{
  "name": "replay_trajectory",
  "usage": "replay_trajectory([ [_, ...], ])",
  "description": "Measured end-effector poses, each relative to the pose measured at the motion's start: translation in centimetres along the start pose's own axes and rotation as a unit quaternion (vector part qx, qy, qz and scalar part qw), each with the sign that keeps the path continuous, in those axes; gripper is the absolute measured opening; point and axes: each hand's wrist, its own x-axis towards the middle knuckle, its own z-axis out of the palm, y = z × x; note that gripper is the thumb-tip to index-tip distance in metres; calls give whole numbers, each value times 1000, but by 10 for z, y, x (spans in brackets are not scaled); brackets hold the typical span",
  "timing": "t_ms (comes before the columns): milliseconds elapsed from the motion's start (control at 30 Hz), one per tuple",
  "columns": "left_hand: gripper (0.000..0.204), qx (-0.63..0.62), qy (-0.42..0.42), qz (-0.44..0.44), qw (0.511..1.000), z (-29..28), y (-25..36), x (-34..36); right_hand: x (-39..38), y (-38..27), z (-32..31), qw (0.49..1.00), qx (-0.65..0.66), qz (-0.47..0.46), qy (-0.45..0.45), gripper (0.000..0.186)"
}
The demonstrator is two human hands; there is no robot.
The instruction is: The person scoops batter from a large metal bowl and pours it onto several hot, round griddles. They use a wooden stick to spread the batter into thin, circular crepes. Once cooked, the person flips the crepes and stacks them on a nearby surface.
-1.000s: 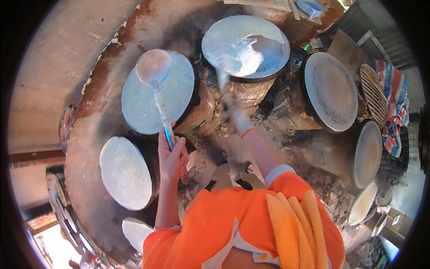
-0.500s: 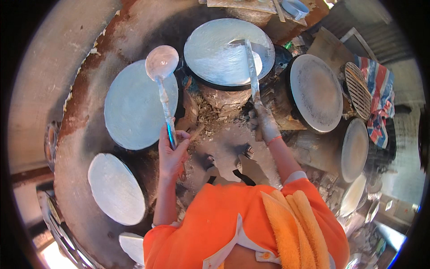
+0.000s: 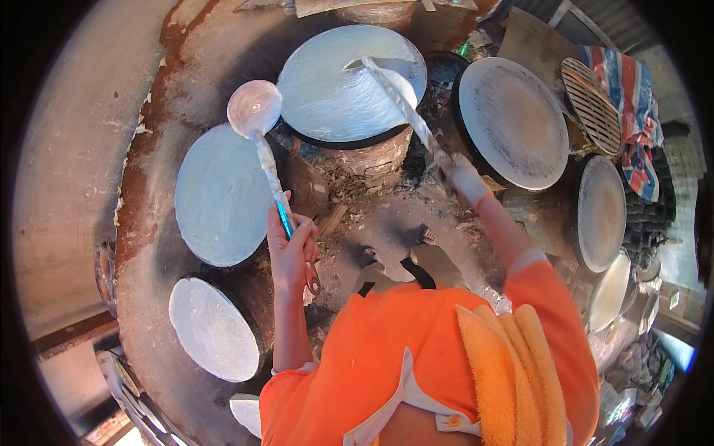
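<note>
My left hand is closed around the handle of a ladle. Its round, batter-smeared bowl is held up between the left pan and the far pan. My right hand, whitish as if gloved or coated, with a red band at the wrist, grips a long pale-handled spreader. The head of that spreader is partly hidden as it rests on the far round griddle, where a wet white layer covers the surface. To the left is another white-coated griddle.
More round griddles stand in a ring: a white-covered one at lower left, a greyish one at right and another beyond it. A slatted rack and striped cloth lie at far right. A mud-coloured wall curves along the left.
My right hand has moved right, and the spreader handle now slants more. The whole view has shifted, with the pans on the left appearing lower. My left hand keeps the ladle raised.
</note>
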Motion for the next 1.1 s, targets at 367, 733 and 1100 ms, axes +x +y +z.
replay_trajectory([
  [367,53,38,-42,-55,997,46,-3,38,-1,-19,-42,978,-196,-29,60,35],
  [733,48,3,-80,-137,987,81,-3,55,51,-69,-15,898,-412,44,148,42],
  [1100,41,-35,-217,-154,963,35,20,101,27,-61,68,905,-373,-83,186,34],
])
